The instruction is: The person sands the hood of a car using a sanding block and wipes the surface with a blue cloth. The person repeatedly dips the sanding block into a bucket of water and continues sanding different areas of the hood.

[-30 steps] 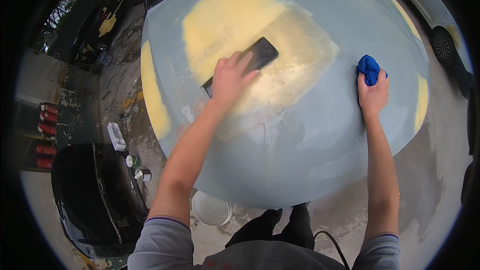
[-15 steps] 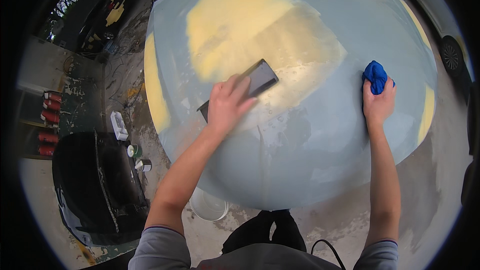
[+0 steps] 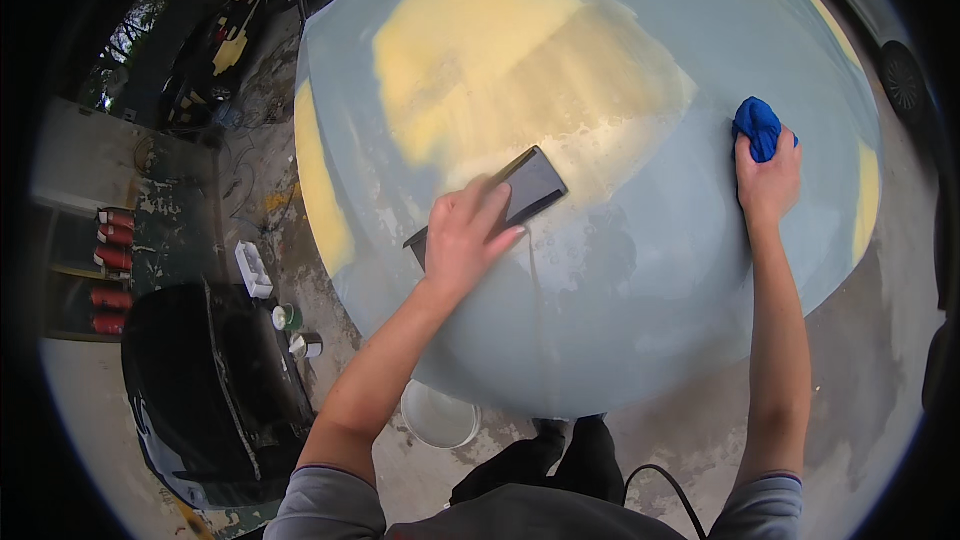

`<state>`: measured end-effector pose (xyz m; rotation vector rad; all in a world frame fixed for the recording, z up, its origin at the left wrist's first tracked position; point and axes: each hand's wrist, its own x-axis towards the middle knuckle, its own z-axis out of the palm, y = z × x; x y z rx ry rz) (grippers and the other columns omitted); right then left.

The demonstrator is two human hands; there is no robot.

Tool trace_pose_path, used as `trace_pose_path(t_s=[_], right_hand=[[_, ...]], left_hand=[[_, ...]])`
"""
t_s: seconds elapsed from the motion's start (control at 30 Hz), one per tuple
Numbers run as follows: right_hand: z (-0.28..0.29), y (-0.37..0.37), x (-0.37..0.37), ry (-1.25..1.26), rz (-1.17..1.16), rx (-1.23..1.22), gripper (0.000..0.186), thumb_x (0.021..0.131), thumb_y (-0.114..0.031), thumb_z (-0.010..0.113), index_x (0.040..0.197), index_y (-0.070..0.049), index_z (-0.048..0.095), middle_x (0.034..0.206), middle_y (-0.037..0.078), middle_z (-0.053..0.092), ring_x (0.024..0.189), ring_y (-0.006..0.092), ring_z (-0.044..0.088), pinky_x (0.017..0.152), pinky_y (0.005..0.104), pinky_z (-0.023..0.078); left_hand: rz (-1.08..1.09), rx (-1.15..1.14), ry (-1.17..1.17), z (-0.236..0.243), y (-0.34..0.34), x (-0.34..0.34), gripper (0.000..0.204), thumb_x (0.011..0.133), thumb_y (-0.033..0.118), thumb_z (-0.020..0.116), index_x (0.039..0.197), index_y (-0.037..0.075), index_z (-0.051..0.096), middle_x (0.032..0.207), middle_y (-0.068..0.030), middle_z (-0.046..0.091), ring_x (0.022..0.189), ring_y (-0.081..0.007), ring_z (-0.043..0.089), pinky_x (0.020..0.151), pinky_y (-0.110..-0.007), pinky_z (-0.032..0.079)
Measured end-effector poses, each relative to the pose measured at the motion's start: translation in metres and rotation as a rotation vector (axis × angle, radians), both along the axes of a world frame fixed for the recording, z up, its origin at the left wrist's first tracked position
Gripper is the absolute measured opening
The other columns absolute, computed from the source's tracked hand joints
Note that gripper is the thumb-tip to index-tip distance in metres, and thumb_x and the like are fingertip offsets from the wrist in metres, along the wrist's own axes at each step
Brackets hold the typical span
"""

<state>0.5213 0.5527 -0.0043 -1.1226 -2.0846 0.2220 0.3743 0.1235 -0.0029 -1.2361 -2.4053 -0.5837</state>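
A large curved car hood (image 3: 650, 310) in grey primer spreads in front of me, with a broad patch of yellow filler (image 3: 450, 30) on its upper middle. My left hand (image 3: 465, 240) is wrapped over a long dark sanding block (image 3: 537, 188), which lies slantwise on the wet surface at the patch's lower edge. The block's near end is partly hidden by my fingers. Farther right, my right hand (image 3: 771, 180) grips a bunched blue cloth (image 3: 757, 128) against the bare grey part of the hood.
Below the hood's near edge stands a white bucket (image 3: 440, 414) beside my feet. To the left on the floor are a white tray (image 3: 254, 270), two small cans (image 3: 288, 317) and a black car part (image 3: 200, 400). Red fire extinguishers (image 3: 113, 258) line the left wall. A parked car (image 3: 900, 80) is at right.
My left hand has drawn the sanding block slightly toward me, while my right hand and the blue cloth have shifted a little farther away. The view has tilted slightly.
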Motion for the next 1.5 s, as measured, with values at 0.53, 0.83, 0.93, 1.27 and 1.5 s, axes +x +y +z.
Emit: trace_pose_path(t_s=[0.53,0.83,0.93,1.27,1.5], right_hand=[[-0.002,-0.016,-0.013,0.022,-0.009,-0.017,0.053,0.092,-0.046,0.081,0.135,-0.017,0.069,0.124,0.012,0.072,0.112,0.0378,0.074,0.09,0.0509,0.062],[0.003,-0.002,-0.004,0.031,-0.041,-0.002,0.053,0.092,-0.046,0.082,0.136,-0.019,0.069,0.127,0.011,0.072,0.112,0.0393,0.074,0.09,0.0518,0.062],[-0.005,-0.006,-0.01,0.035,-0.018,-0.004,0.053,0.092,-0.046,0.082,0.136,-0.018,0.069,0.126,0.011,0.072,0.112,0.0384,0.074,0.09,0.0516,0.062],[0.002,-0.005,-0.006,0.034,-0.024,0.002,0.054,0.093,-0.046,0.082,0.136,-0.017,0.07,0.126,0.012,0.071,0.11,0.0395,0.075,0.089,0.0519,0.062],[-0.005,-0.039,-0.035,0.093,0.087,-0.037,0.055,0.093,-0.046,0.081,0.138,-0.018,0.068,0.127,0.011,0.071,0.11,0.0398,0.074,0.089,0.0526,0.062]], left_hand=[[-0.059,0.002,0.153,0.018,0.019,-0.084,0.059,0.088,0.033,0.092,0.142,0.014,0.079,0.143,-0.0125,0.073,0.103,-0.0358,0.066,0.099,-0.046,0.06],[0.002,0.019,0.019,0.004,0.019,-0.026,0.064,0.083,0.034,0.096,0.142,0.014,0.08,0.141,-0.0123,0.074,0.103,-0.0341,0.065,0.1,-0.045,0.06],[-0.062,-0.034,0.116,0.008,0.017,-0.052,0.069,0.078,0.035,0.098,0.142,0.016,0.077,0.142,-0.0089,0.069,0.104,-0.0336,0.064,0.099,-0.046,0.058],[-0.017,0.027,0.04,0.001,0.014,-0.002,0.067,0.078,0.032,0.099,0.14,0.014,0.081,0.143,-0.011,0.072,0.103,-0.0325,0.063,0.097,-0.043,0.059],[0.218,-0.027,0.164,0.047,0.039,-0.169,0.056,0.095,0.043,0.086,0.141,0.011,0.079,0.127,-0.0149,0.079,0.095,-0.0403,0.068,0.093,-0.047,0.06]])
